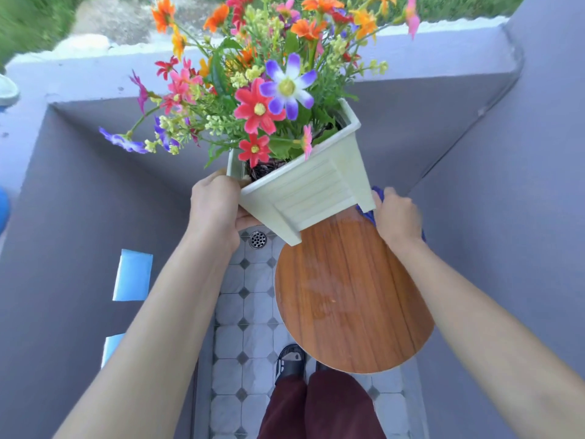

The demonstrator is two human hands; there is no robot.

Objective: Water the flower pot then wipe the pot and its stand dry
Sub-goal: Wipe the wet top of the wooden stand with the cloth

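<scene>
Pale green square flower pot (311,188) lifted and tilted, top leaning away toward far wall, base corner hanging over far edge of round wooden stand (351,293). Packed with mixed artificial-looking flowers (262,90) in red, orange, purple, pink, yellow. Left hand (217,210) gripping pot at near-left rim corner, thumb over rim, fingers (248,221) wrapped under the side, clamped on the pot. Right hand (397,217) at far-right edge of stand, just beside pot's lower right corner, fingers curled shut around a blue-purple cloth (368,213); cloth mostly hidden behind hand and pot, pressed on stand surface at that edge. Cannot tell whether pot's foot touches stand or hangs just above. Stand top glossy with faint wet smears near centre and a small orange speck (332,301). Below: grey-white tiled floor (250,312) with round metal drain (258,239) near pot's lower corner. One sandalled foot (291,362) and dark red trousers (319,407) at near edge of stand. Grey walls both sides, low ledge (95,71) beyond, grass past it. Two light blue rectangles (133,275) on left wall.
</scene>
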